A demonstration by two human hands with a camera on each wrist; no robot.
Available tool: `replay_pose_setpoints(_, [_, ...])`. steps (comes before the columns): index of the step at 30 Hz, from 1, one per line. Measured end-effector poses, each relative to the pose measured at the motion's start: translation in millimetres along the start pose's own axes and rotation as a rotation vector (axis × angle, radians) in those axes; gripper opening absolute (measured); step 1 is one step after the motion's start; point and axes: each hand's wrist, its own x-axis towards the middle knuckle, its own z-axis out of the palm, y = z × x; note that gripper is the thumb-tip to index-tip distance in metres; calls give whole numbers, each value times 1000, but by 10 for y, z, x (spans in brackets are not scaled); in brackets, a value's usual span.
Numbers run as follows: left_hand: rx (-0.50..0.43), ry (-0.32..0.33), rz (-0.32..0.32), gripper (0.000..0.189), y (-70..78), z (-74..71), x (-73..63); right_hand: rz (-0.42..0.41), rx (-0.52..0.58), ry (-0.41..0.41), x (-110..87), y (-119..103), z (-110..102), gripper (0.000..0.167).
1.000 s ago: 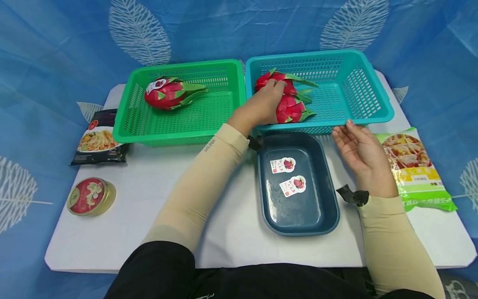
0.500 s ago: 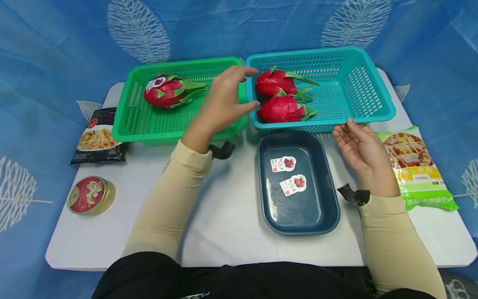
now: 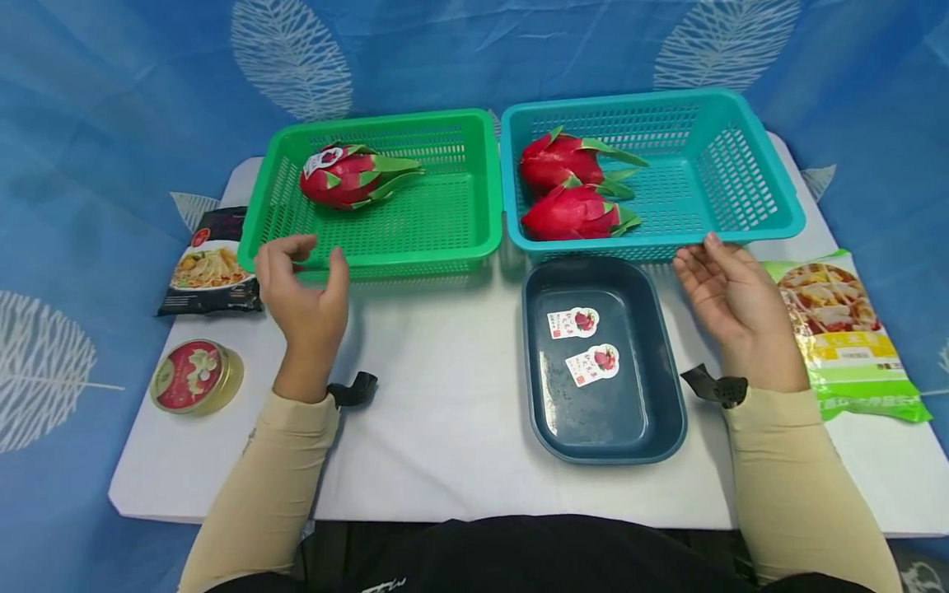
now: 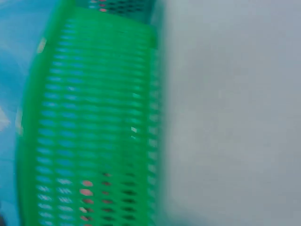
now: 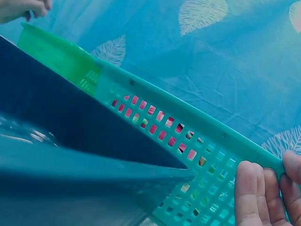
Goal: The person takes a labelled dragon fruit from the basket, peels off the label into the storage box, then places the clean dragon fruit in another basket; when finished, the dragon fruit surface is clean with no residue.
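Observation:
My left hand is at the front left corner of the green basket, fingers loosely bent and apart, holding nothing. Whether it touches the rim I cannot tell. Inside that basket lies a dragon fruit with a white label. At the front rim of the turquoise basket, my right hand pinches the edge, thumb at the rim and fingers against the outer wall. Two dragon fruits lie at this basket's left end, a rear one and a front one; no label shows on either.
A dark blue tray in front of the turquoise basket holds two dragon fruit stickers. A black noodle packet and a red-lidded tin are at left. A green and yellow food bag lies at right.
My left hand has let go of the front dragon fruit in the turquoise basket and swung left across the green basket to its front left corner. My right hand has stayed at the rim.

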Motion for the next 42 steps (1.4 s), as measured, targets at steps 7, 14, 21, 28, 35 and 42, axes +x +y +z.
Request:
replay_pose_setpoints(7, [-105, 141, -258, 22, -24, 9, -129, -4, 16, -3, -32, 11, -36, 13])
replay_pose_setpoints(14, [-643, 264, -813, 31, -66, 81, -158, -18, -15, -6, -31, 16, -26, 16])
replay_pose_setpoints(21, [-1089, 213, -1022, 37, -58, 48, -152, -28, -61, -2, -22, 27, -11, 14])
replay_pose_setpoints(28, [-1236, 271, -1014, 41, -60, 40, -172, -42, -89, 61, -69, 20, 23, 14])
replay_pose_setpoints(35, [-1349, 309, -1049, 45, -65, 55, -201, -123, -196, 49, -140, -6, 97, 14])
replay_pose_setpoints(42, [-1340, 293, -998, 44, -70, 83, -228, -231, -403, -56, -219, -10, 361, 20])
